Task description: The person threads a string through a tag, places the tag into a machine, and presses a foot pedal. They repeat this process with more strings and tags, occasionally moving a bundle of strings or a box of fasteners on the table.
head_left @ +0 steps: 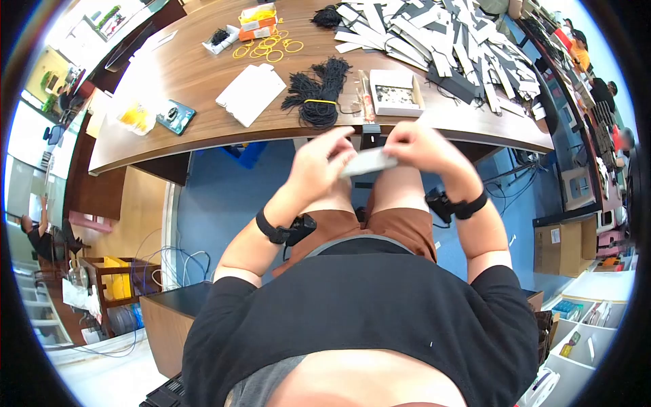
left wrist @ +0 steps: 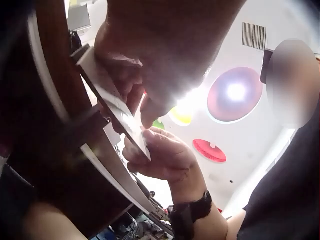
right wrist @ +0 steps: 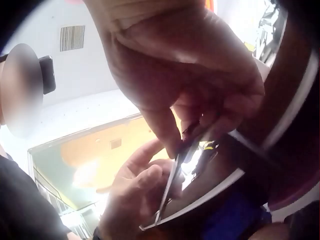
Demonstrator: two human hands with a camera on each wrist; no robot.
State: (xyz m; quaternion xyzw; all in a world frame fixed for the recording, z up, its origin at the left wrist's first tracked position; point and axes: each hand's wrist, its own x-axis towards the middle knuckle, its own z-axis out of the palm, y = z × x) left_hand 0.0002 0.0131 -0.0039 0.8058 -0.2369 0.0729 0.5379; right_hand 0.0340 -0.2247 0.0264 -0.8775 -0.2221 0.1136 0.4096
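Note:
A flat card strip, white on one face and dark along its edge, spans both hands above the lap; this card strip [head_left: 368,163] is blurred in the head view. My left hand [head_left: 317,166] holds one end, thumb near the strip's face. At the other end my right hand [head_left: 427,150] pinches it between thumb and curled fingers. The left wrist view shows the strip [left wrist: 112,97] slanting down from the left hand to the right hand's fingertips [left wrist: 150,136]. From the right wrist, the strip [right wrist: 169,192] appears almost edge-on, crossing in front of the left hand's fingers.
On the wooden table [head_left: 196,129] ahead lie a bundle of black cords [head_left: 317,95], a white box of small parts [head_left: 397,93], a stack of white cards [head_left: 251,93] and yellow rubber bands [head_left: 268,49]. A large heap of black and white strips [head_left: 441,41] covers the back right.

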